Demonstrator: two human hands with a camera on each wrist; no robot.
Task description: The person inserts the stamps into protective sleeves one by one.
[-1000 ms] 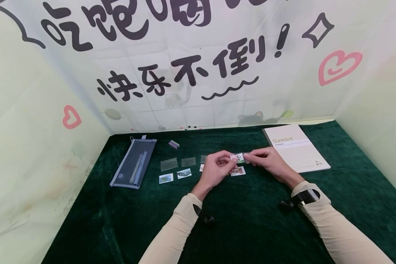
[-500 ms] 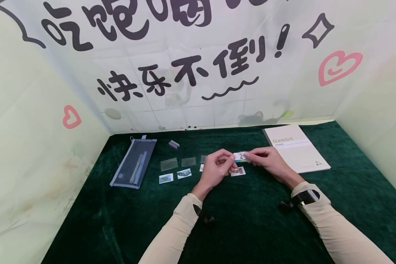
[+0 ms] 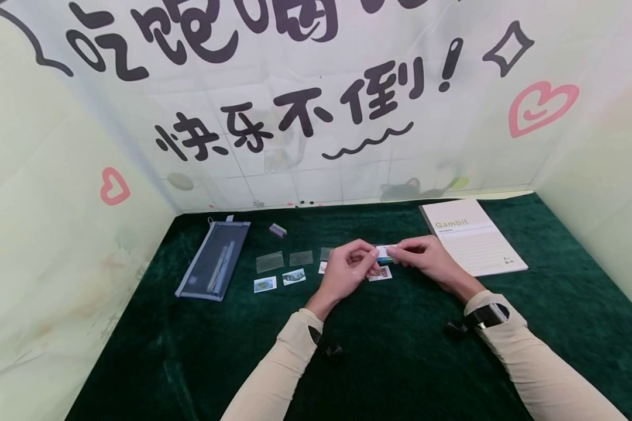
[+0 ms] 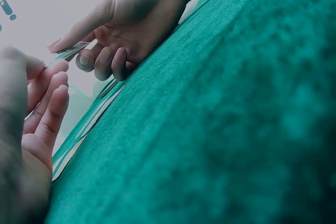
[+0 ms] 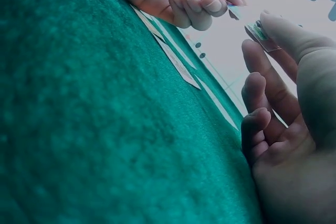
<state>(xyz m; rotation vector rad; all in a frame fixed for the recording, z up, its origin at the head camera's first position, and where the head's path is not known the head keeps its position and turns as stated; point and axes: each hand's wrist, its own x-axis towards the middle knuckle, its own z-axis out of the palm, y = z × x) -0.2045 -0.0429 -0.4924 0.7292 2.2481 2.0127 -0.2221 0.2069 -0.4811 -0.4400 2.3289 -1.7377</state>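
Note:
Between my two hands, above the cloth, is a small postage-stamp-like picture card (image 3: 383, 252) with a white upper part and green-blue lower edge. My left hand (image 3: 347, 266) pinches its left end between thumb and forefinger, other fingers curled. The right hand (image 3: 429, 260) pinches the right end the same way. In the right wrist view a clear film edge (image 5: 271, 49) shows at the right fingertips. Below the hands lies a reddish picture card (image 3: 381, 273). Further left lie two more picture cards, one blue (image 3: 265, 285) and one grey (image 3: 294, 277).
Flat clear sleeves (image 3: 301, 258) lie behind the cards, one partly hidden by the left hand. A mesh zip pouch (image 3: 213, 260) with pens lies left, a small purple eraser-like block (image 3: 278, 230) behind. A notebook (image 3: 471, 237) lies right on the green cloth (image 3: 390, 345).
The left thumb slid off the card's face to its left edge, then met the left end again. The card now sits slightly further right, its printed figure covered by the right fingers.

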